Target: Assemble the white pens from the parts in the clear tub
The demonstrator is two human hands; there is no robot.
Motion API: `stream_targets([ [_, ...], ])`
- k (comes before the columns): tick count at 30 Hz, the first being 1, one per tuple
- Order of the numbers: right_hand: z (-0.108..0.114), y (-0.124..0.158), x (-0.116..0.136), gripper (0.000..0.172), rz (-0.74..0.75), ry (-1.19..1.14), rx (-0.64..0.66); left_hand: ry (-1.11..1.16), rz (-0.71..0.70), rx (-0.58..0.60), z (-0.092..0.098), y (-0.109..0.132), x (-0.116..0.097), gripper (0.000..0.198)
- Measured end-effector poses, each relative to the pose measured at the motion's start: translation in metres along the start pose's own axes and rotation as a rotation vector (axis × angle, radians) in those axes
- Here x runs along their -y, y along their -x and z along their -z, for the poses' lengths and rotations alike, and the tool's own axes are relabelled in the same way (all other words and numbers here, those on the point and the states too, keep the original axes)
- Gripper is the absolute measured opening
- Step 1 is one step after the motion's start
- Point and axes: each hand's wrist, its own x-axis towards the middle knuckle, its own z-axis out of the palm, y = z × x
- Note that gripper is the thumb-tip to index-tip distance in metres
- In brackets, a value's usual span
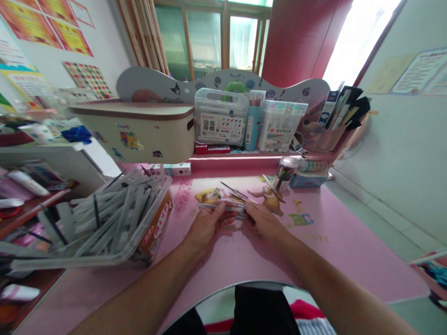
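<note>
My left hand (210, 223) and my right hand (262, 218) are close together over the middle of the pink desk. Between them they grip slim, pale pen-like sticks (230, 208), the left fingers at one end and the right fingers at the other. Both hands are closed on them; their exact kind is too small to tell. Just beyond, more thin dark and clear sticks (232, 190) lie on the desktop. To the left stands a clear plastic bin (153, 223), heaped with long translucent sleeves (118, 218) and some dark thin sticks.
Along the back shelf are a cream storage box (157, 135), a clear handled marker case (220, 118), a second clear case (281, 128) and a pen holder (323, 137). A jar of pens (285, 173) stands on the desk (342, 246) beside a blue box (309, 179).
</note>
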Motion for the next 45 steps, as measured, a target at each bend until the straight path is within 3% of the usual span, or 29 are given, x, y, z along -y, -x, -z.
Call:
stream_targets([
  [6, -0.005, 0.005, 0.008, 0.035, -0.043, -0.163, -0.016, -0.006, -0.009, 0.021, 0.002, -0.001, 0.0, 0.027],
  [11, -0.004, 0.004, 0.002, 0.041, -0.064, -0.043, -0.007, -0.027, 0.008, -0.003, -0.001, 0.001, 0.0, 0.028],
  [14, -0.004, 0.001, -0.002, 0.032, -0.03, -0.078, -0.045, -0.033, 0.012, -0.06, 0.0, 0.001, 0.0, 0.028],
  [18, -0.006, 0.002, 0.001, 0.027, -0.035, -0.281, -0.084, -0.014, -0.037, -0.141, 0.003, -0.003, -0.004, 0.025],
  [23, -0.006, 0.008, 0.012, 0.03, -0.216, -0.594, 0.044, -0.064, -0.079, -0.131, 0.005, -0.004, -0.002, 0.031],
  [26, -0.007, 0.009, 0.014, 0.028, -0.301, -0.511, 0.087, -0.158, -0.097, -0.094, 0.004, 0.0, 0.001, 0.034],
  [30, -0.007, 0.009, 0.013, 0.032, -0.265, -0.329, 0.106, -0.091, -0.092, -0.146, 0.002, 0.0, -0.003, 0.027],
  [32, -0.001, 0.011, 0.016, 0.034, -0.272, -0.274, 0.194, 0.096, -0.063, -0.226, 0.004, -0.005, -0.01, 0.024],
  [35, 0.014, 0.013, 0.022, 0.031, -0.336, -0.206, 0.439, 0.349, -0.005, -0.353, 0.011, -0.015, -0.021, 0.03],
  [37, 0.024, 0.014, 0.025, 0.03, -0.341, -0.186, 0.607, 0.421, 0.007, -0.4, 0.016, -0.02, -0.026, 0.032],
  [39, 0.03, 0.013, 0.026, 0.029, -0.304, -0.235, 0.677, 0.447, 0.005, -0.396, 0.019, -0.022, -0.028, 0.031],
  [42, 0.026, 0.01, 0.026, 0.034, -0.198, -0.379, 0.505, 0.399, 0.005, -0.325, 0.015, -0.017, -0.023, 0.017],
  [45, 0.012, 0.006, 0.019, 0.037, -0.089, -0.323, 0.222, 0.275, 0.074, -0.151, 0.004, -0.005, -0.01, 0.029],
])
